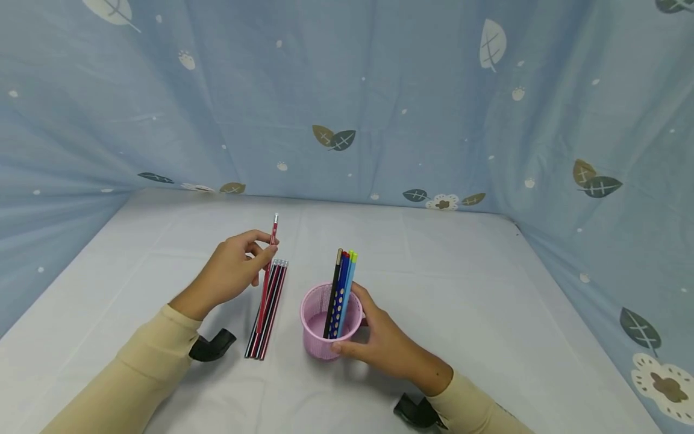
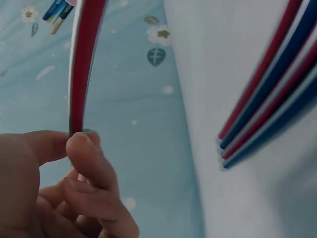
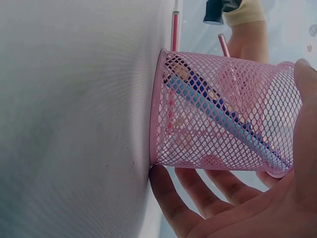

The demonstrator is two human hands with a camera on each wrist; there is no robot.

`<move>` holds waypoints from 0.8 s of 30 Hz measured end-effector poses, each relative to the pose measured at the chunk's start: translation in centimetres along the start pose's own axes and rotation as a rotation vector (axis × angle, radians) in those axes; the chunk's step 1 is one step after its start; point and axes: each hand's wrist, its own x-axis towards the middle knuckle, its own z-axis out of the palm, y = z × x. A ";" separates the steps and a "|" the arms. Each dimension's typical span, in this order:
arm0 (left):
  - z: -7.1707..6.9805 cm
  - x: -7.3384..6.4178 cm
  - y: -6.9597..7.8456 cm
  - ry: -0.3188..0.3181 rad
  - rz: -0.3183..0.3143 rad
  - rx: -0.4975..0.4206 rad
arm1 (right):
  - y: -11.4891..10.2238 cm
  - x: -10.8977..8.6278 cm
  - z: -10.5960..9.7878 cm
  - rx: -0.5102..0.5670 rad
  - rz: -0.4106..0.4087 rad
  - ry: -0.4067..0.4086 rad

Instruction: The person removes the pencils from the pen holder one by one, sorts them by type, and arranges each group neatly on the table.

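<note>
My left hand [image 1: 230, 271] pinches a red pencil [image 1: 264, 299] near its silver upper end, between thumb and fingertips. The pencil slants over a row of several striped pencils [image 1: 277, 302] lying side by side on the table. In the left wrist view the pinched pencil [image 2: 85, 69] rises from the fingertips, apart from the row. A pink mesh pen cup [image 1: 320, 349] stands upright to the right of the row. My right hand [image 1: 387, 343] grips its right side, thumb at the near rim. Inside lean a black pencil [image 1: 332, 295], dark blue dotted ones and light blue ones [image 1: 347, 295].
A white cloth [image 1: 461, 301] covers the table. Blue leaf-patterned fabric [image 1: 379, 90] hangs behind and along the sides. Black pieces sit at the left wrist [image 1: 212, 345] and the right wrist [image 1: 417, 411], close to the tabletop.
</note>
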 end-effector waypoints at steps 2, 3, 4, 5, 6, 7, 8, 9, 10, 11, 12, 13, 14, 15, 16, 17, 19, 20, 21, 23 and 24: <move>0.0 0.1 -0.3 -0.023 -0.008 0.016 | 0.1 0.0 0.0 -0.002 -0.003 0.000; 0.0 0.2 -0.5 -0.035 -0.012 0.023 | 0.1 0.0 0.0 -0.002 -0.002 0.001; 0.0 0.3 -0.6 -0.044 -0.015 0.031 | 0.1 0.0 0.0 -0.002 -0.003 0.002; 0.1 0.4 -0.8 -0.052 -0.019 0.036 | 0.1 0.0 0.0 0.000 -0.002 0.002; 0.1 0.4 -1.0 -0.059 -0.023 0.042 | 0.1 0.0 0.0 -0.002 -0.002 0.004; 0.1 0.5 -1.1 -0.066 -0.030 0.049 | 0.1 0.0 0.0 -0.001 -0.003 0.005; 0.1 0.5 -1.3 -0.073 -0.035 0.057 | 0.1 0.0 0.0 -0.001 -0.003 0.005; 0.1 0.6 -1.5 -0.080 -0.039 0.063 | 0.1 0.0 0.0 -0.002 -0.005 0.005; 0.1 0.6 -1.7 -0.086 -0.042 0.071 | 0.1 0.0 0.0 -0.002 -0.006 0.005; 0.1 0.7 -1.8 -0.095 -0.049 0.075 | 0.2 0.0 0.0 -0.002 -0.007 0.006; 0.1 0.7 -2.0 -0.107 -0.052 0.080 | 0.2 0.0 0.0 -0.005 -0.009 0.009; 0.2 0.8 -2.2 -0.120 -0.058 0.083 | 0.2 0.0 0.0 -0.004 -0.010 0.010; 0.3 0.9 -2.5 -0.134 -0.061 0.087 | 0.2 0.0 0.0 -0.003 -0.012 0.009; 0.3 0.9 -2.7 -0.149 -0.068 0.089 | 0.2 0.0 0.0 -0.003 -0.012 0.009; 0.4 1.0 -2.8 -0.164 -0.072 0.093 | 0.2 0.0 0.0 -0.002 -0.012 0.008; 0.5 1.0 -3.0 -0.176 -0.080 0.094 | 0.2 0.0 0.0 -0.001 -0.013 0.007; 0.7 1.1 -3.3 -0.198 -0.087 0.093 | 0.2 0.0 0.0 -0.001 -0.013 0.004; 0.7 1.1 -3.4 -0.206 -0.087 0.091 | 0.2 0.1 0.0 0.000 -0.015 0.002; 0.7 1.1 -3.5 -0.210 -0.090 0.089 | 0.2 0.1 0.0 -0.003 -0.013 0.002; 0.7 1.1 -3.6 -0.215 -0.090 0.089 | 0.2 0.1 0.0 -0.004 -0.015 0.005; 0.7 1.1 -3.6 -0.218 -0.087 0.087 | 0.2 0.1 0.0 -0.005 -0.014 0.007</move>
